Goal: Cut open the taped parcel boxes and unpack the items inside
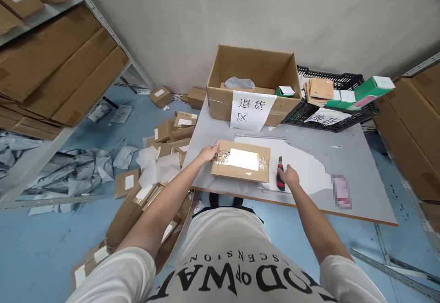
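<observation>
A taped brown cardboard box [223, 171] with a white label lies on the table near its front edge. My left hand [208, 152] grips the box's left end, thumb along the upper corner and the other fingers partly hidden. Just right of the box, a red and black utility knife [281, 181] points its tip away from me. My right hand [290, 175] is closed at the knife's right side, fingertips on its handle. Whether the knife rests on the table or is slightly lifted is hard to see.
A large open carton [220, 108] and a black crate [295, 117] of small boxes stand at the table's [364, 179] back. A blurred pink item [341, 191] lies at right. Parcels [163, 131] crowd the floor at left, beside a shelf [51, 149].
</observation>
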`<act>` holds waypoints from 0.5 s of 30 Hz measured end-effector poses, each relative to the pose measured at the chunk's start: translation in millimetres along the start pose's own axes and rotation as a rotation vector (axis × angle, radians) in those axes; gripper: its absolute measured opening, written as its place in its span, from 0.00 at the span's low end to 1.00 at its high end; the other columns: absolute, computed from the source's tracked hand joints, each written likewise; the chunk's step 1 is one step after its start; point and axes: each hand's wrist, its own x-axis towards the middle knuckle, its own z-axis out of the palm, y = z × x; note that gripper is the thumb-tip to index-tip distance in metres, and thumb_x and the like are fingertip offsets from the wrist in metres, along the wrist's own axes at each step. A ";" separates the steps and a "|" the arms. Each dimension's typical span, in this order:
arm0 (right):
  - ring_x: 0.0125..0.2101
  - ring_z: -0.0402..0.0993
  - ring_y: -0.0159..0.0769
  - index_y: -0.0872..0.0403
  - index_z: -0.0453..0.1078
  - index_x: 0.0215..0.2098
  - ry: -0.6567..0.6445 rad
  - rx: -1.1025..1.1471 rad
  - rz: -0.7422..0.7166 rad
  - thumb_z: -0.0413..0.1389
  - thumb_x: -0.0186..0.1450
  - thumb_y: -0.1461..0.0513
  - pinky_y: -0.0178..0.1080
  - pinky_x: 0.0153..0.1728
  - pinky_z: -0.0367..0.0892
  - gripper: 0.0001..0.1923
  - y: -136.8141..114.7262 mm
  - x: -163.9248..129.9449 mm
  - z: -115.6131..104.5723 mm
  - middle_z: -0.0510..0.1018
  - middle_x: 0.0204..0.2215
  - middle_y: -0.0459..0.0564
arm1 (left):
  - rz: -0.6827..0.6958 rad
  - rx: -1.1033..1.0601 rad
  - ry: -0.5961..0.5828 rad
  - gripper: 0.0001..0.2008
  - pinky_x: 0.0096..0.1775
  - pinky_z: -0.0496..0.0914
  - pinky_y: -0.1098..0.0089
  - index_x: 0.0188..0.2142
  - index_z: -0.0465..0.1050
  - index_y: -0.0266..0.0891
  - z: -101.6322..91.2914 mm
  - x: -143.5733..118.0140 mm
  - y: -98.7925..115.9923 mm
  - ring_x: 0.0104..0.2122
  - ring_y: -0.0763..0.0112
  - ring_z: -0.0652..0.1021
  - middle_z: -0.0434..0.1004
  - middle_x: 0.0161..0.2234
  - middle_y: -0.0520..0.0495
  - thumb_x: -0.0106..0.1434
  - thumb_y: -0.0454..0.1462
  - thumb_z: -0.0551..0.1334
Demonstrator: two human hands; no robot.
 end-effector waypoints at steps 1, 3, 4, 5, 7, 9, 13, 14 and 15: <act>0.52 0.66 0.55 0.62 0.57 0.59 -0.015 -0.041 0.016 0.51 0.62 0.49 0.49 0.49 0.63 0.34 6.6 -4.1 10.3 0.68 0.52 0.69 | 0.069 0.069 0.065 0.35 0.42 0.71 0.62 0.47 0.71 0.33 1.6 -9.1 -4.0 0.45 0.55 0.78 0.77 0.45 0.35 0.63 0.59 0.44; 0.55 0.64 0.55 0.62 0.48 0.64 -0.039 -0.074 0.043 0.50 0.62 0.49 0.50 0.51 0.62 0.39 14.1 -12.4 29.4 0.62 0.56 0.69 | 0.239 0.229 0.204 0.33 0.52 0.65 0.59 0.57 0.64 0.32 7.4 -29.9 -12.8 0.56 0.53 0.69 0.68 0.55 0.33 0.65 0.54 0.44; 0.56 0.62 0.55 0.61 0.44 0.65 -0.042 -0.080 0.052 0.50 0.63 0.49 0.50 0.51 0.61 0.40 15.6 -15.8 37.4 0.59 0.58 0.68 | 0.331 0.295 0.252 0.33 0.55 0.61 0.58 0.61 0.58 0.31 11.3 -40.9 -17.1 0.60 0.53 0.64 0.61 0.60 0.33 0.66 0.53 0.45; 0.56 0.61 0.55 0.59 0.42 0.66 -0.041 -0.084 0.056 0.49 0.63 0.49 0.51 0.51 0.61 0.40 15.9 -18.4 44.0 0.58 0.59 0.67 | 0.424 0.357 0.266 0.33 0.58 0.58 0.57 0.63 0.53 0.31 15.8 -51.8 -20.8 0.62 0.54 0.59 0.54 0.63 0.33 0.66 0.51 0.46; 0.57 0.60 0.54 0.55 0.40 0.67 -0.038 -0.092 0.048 0.48 0.64 0.50 0.51 0.51 0.61 0.39 14.6 -20.5 53.2 0.58 0.58 0.65 | 0.605 0.481 0.229 0.34 0.60 0.53 0.56 0.65 0.48 0.31 25.7 -71.1 -26.2 0.65 0.54 0.52 0.47 0.66 0.34 0.66 0.50 0.48; 0.56 0.60 0.54 0.54 0.42 0.67 -0.039 -0.104 0.038 0.47 0.64 0.52 0.50 0.51 0.61 0.36 12.8 -19.3 57.9 0.59 0.57 0.64 | 0.732 0.594 0.157 0.34 0.61 0.49 0.53 0.65 0.47 0.33 35.8 -84.6 -28.8 0.65 0.54 0.49 0.46 0.66 0.35 0.66 0.50 0.50; 0.53 0.64 0.52 0.53 0.43 0.66 -0.067 -0.128 0.064 0.47 0.64 0.56 0.49 0.49 0.63 0.34 11.4 -14.4 60.5 0.62 0.53 0.64 | 0.810 0.729 0.085 0.33 0.62 0.45 0.52 0.65 0.49 0.35 53.1 -93.2 -30.3 0.66 0.54 0.47 0.47 0.66 0.36 0.66 0.49 0.50; 0.52 0.65 0.51 0.52 0.42 0.66 -0.074 -0.133 0.071 0.48 0.64 0.57 0.49 0.48 0.63 0.34 11.5 -13.7 60.4 0.62 0.52 0.63 | 0.815 0.742 0.080 0.32 0.62 0.45 0.52 0.65 0.50 0.35 56.2 -92.9 -30.9 0.66 0.54 0.47 0.48 0.66 0.37 0.66 0.49 0.50; 0.52 0.66 0.51 0.52 0.41 0.67 -0.079 -0.137 0.075 0.48 0.64 0.58 0.49 0.48 0.63 0.35 11.8 -13.4 60.3 0.63 0.51 0.63 | 0.820 0.749 0.077 0.32 0.62 0.45 0.52 0.65 0.50 0.35 58.7 -92.2 -31.7 0.66 0.54 0.47 0.48 0.66 0.37 0.66 0.49 0.50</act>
